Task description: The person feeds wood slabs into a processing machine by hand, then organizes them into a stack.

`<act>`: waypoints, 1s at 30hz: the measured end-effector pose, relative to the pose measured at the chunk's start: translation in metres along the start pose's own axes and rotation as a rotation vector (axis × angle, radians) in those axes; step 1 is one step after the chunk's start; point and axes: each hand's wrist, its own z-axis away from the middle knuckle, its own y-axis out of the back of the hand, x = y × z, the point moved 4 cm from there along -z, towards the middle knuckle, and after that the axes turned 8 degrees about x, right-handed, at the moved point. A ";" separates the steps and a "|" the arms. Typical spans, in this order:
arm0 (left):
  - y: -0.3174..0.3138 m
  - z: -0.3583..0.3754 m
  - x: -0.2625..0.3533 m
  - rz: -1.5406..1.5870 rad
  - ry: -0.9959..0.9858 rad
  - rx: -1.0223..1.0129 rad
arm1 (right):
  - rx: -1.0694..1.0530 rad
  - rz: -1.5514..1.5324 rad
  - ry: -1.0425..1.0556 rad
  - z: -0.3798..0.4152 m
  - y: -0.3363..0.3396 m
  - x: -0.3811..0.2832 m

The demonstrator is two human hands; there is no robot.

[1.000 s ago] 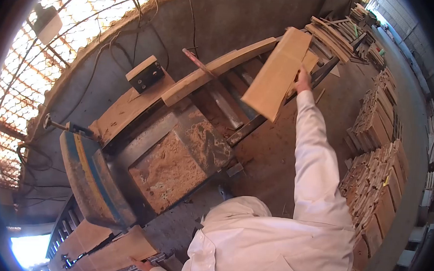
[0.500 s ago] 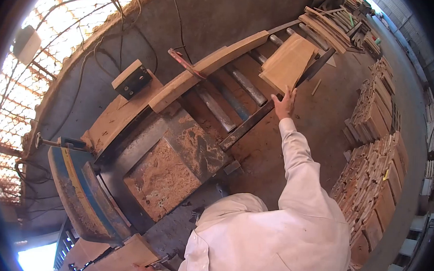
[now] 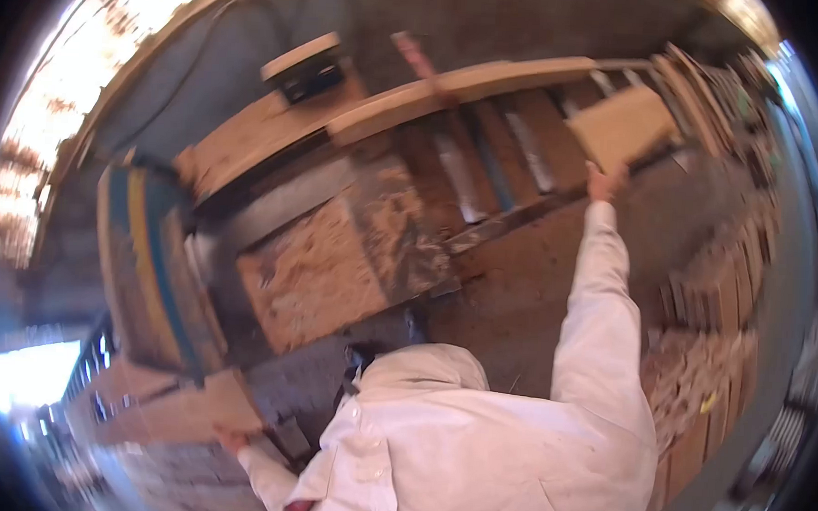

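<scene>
My right hand (image 3: 605, 182) is at the end of my outstretched arm, at the near corner of a wooden board (image 3: 627, 128) lying over the far end of a roller frame (image 3: 499, 219). Its thumb and fingers are apart and touch the board's edge, blurred by motion. At lower left, my left hand (image 3: 231, 439) is at the near edge of another flat board (image 3: 221, 405) beside the machine. Blur smears those fingers, so their grip does not show. Whether more boards lie under the right-hand one, I cannot make out.
A sawdust-covered machine table (image 3: 320, 274) stands before me, with a blue and yellow machine housing (image 3: 154, 261) to its left. A long wooden fence (image 3: 464, 87) runs along the rollers, with a red clamp (image 3: 417, 57) on it. Stacked boards (image 3: 698, 391) stand at right.
The whole view has swung and blurred. My right hand remains at the board's near corner. My left hand and forearm show more fully at lower left, still by the flat board.
</scene>
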 end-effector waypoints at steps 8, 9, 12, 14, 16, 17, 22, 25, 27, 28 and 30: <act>-0.001 0.036 0.030 -0.527 -0.314 0.171 | -0.098 -0.407 0.361 0.109 0.067 -0.128; 0.005 0.012 0.001 0.094 0.091 0.274 | -0.200 -0.519 0.316 0.139 0.071 -0.140; 0.003 -0.002 -0.015 0.846 0.454 0.332 | -0.420 -0.604 0.306 0.215 0.106 -0.201; 0.010 0.000 0.001 0.896 0.455 0.317 | -0.525 -0.602 0.323 0.253 0.132 -0.244; 0.016 -0.007 0.007 0.907 0.448 0.312 | -0.602 -0.603 0.353 0.279 0.141 -0.278; 0.018 -0.011 0.007 0.902 0.445 0.307 | -0.636 -0.599 0.378 0.291 0.144 -0.290; 0.022 -0.018 0.003 0.819 0.451 0.326 | -0.582 -0.450 0.444 0.319 0.148 -0.313; 0.023 -0.013 0.008 0.737 0.362 0.383 | -0.594 -0.333 0.419 0.321 0.153 -0.321; 0.028 -0.010 0.009 0.666 0.393 0.356 | -0.608 -0.337 0.420 0.321 0.149 -0.321; 0.023 -0.004 0.010 0.627 0.420 0.329 | -0.603 -0.355 0.416 0.323 0.147 -0.322; 0.007 0.021 0.025 0.731 0.434 0.236 | -0.606 -0.372 0.397 0.322 0.144 -0.317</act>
